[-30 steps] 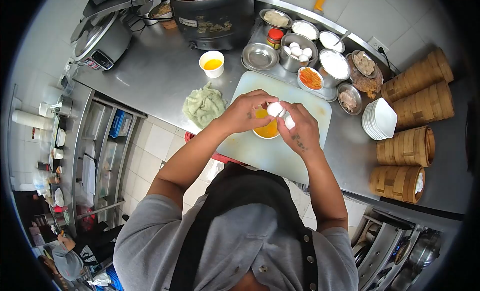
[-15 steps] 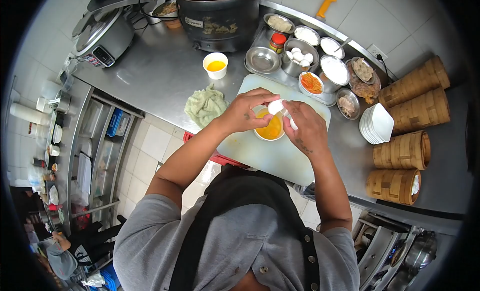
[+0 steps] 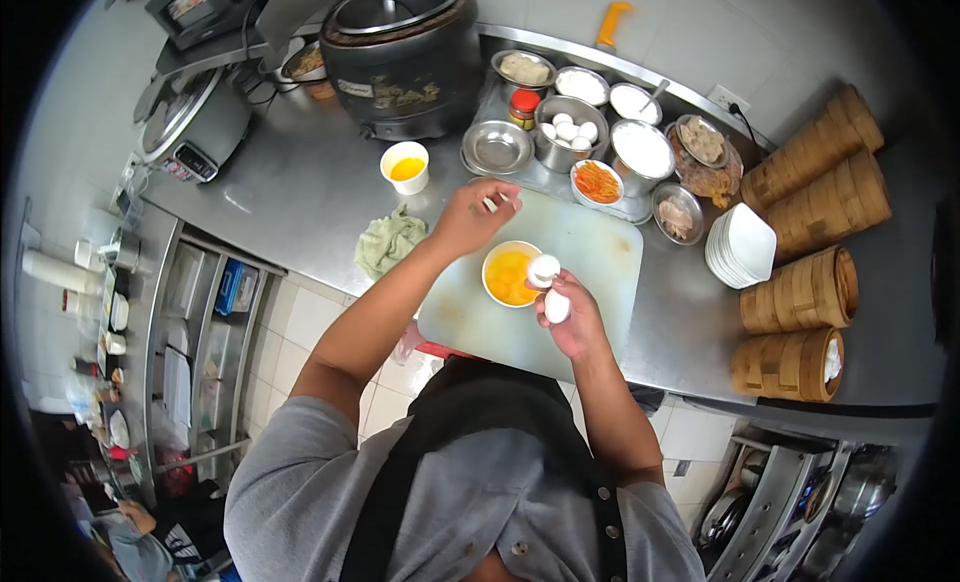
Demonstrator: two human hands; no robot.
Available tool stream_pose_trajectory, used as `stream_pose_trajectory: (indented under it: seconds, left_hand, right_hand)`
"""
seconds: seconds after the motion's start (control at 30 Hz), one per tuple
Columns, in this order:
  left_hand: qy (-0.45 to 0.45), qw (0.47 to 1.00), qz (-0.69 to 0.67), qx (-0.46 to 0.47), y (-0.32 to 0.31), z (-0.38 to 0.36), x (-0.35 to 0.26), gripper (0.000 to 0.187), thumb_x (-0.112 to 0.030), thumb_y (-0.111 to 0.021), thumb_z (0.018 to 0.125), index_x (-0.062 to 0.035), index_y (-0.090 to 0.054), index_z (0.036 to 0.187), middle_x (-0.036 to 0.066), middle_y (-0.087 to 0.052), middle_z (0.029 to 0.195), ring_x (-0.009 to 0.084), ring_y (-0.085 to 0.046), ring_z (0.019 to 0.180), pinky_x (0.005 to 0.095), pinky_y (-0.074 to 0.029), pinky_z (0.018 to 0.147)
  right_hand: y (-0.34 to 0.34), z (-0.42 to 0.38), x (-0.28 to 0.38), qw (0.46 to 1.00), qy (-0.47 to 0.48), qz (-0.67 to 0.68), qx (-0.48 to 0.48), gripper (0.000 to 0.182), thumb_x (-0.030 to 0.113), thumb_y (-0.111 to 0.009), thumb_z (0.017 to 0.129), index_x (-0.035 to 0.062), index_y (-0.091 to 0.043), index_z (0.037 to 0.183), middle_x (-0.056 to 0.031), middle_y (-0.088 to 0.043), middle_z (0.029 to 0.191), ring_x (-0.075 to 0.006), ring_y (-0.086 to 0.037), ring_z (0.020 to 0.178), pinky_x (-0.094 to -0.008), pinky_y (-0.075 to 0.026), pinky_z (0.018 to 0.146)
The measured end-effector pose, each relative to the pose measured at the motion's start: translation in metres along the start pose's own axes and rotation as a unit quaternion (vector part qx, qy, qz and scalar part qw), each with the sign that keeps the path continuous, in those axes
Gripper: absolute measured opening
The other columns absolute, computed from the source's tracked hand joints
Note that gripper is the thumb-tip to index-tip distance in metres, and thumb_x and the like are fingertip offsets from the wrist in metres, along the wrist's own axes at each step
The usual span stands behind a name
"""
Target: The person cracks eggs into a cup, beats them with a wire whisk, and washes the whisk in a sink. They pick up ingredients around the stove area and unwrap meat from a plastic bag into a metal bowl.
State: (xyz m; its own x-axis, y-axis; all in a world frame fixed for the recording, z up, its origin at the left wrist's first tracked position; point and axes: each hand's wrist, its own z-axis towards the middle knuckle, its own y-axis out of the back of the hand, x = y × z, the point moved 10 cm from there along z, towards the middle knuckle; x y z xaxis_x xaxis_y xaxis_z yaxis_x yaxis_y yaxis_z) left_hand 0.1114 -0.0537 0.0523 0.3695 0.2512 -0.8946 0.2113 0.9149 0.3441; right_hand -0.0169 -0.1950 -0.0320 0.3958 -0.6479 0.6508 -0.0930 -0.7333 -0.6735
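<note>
My left hand [image 3: 474,220] is raised over the upper left edge of the pale cutting board [image 3: 585,247], fingers curled around a small white bit too hidden to name. My right hand [image 3: 580,322] is at the right side of a white bowl [image 3: 510,301] of yolks [image 3: 508,275]. Its fingertips grip an eggshell [image 3: 543,270], and a smooth white egg [image 3: 557,306] rests in the same hand, nearer the palm. Beyond the board, a metal pot [image 3: 562,158] contains several white eggs [image 3: 566,132].
A white cup [image 3: 412,184] with yellow liquid and a green cloth [image 3: 390,244] lie left of the board. Behind are a dark cooker [image 3: 405,87], a metal dish [image 3: 497,148] and a carrot bowl [image 3: 598,183]. Stacked plates [image 3: 740,248] and bamboo steamers [image 3: 800,291] stand right.
My hands have parted: the left has moved up and left, away from the bowl, and the right has lowered beside it with the shell and egg. The camera view has shifted slightly.
</note>
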Motion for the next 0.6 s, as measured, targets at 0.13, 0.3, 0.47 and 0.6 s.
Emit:
stream_pose_trajectory:
  seconds: [0.13, 0.3, 0.47, 0.6]
  left_hand:
    - [-0.013, 0.996, 0.087, 0.025, -0.029, 0.065, 0.010, 0.015, -0.013, -0.064, 0.084, -0.0067, -0.067, 0.098, 0.003, -0.068, 0.088, 0.0096, -0.061, 0.080, 0.0260, -0.048, 0.071]
    - [-0.034, 0.984, 0.167, 0.060, -0.080, 0.161, 0.061, 0.021, -0.020, -0.067, 0.081, -0.0048, -0.067, 0.096, 0.010, -0.069, 0.088, 0.0178, -0.065, 0.081, 0.0306, -0.050, 0.073]
    - [0.001, 0.933, 0.353, 0.070, -0.111, 0.220, 0.079, 0.038, -0.028, -0.068, 0.077, -0.0026, -0.065, 0.104, 0.016, -0.066, 0.102, 0.0291, -0.064, 0.095, 0.0355, -0.049, 0.085]
    - [-0.033, 0.834, 0.531, 0.145, -0.140, 0.252, 0.109, 0.047, -0.030, -0.068, 0.073, -0.0076, -0.062, 0.113, 0.015, -0.065, 0.107, 0.0308, -0.063, 0.098, 0.0379, -0.048, 0.087]
  right_hand:
    - [0.025, -0.041, 0.010, 0.985, 0.044, 0.151, 0.067, 0.035, 0.023, -0.055, 0.084, 0.0019, -0.051, 0.112, -0.0191, -0.063, 0.098, -0.0190, -0.057, 0.066, -0.0273, -0.045, 0.050]
    - [0.146, -0.154, 0.010, 0.970, 0.134, 0.187, -0.081, 0.035, 0.024, -0.054, 0.084, 0.0007, -0.052, 0.109, -0.0198, -0.063, 0.095, -0.0198, -0.057, 0.063, -0.0280, -0.045, 0.047]
    - [0.314, -0.286, -0.054, 0.890, 0.089, 0.087, -0.439, 0.035, 0.023, -0.055, 0.083, 0.0022, -0.054, 0.111, -0.0128, -0.064, 0.092, -0.0140, -0.057, 0.062, -0.0238, -0.042, 0.045]
    - [0.410, -0.293, -0.100, 0.854, 0.031, 0.074, -0.514, 0.039, 0.027, -0.056, 0.085, 0.0045, -0.050, 0.116, -0.0129, -0.063, 0.096, -0.0148, -0.055, 0.061, -0.0247, -0.041, 0.045]
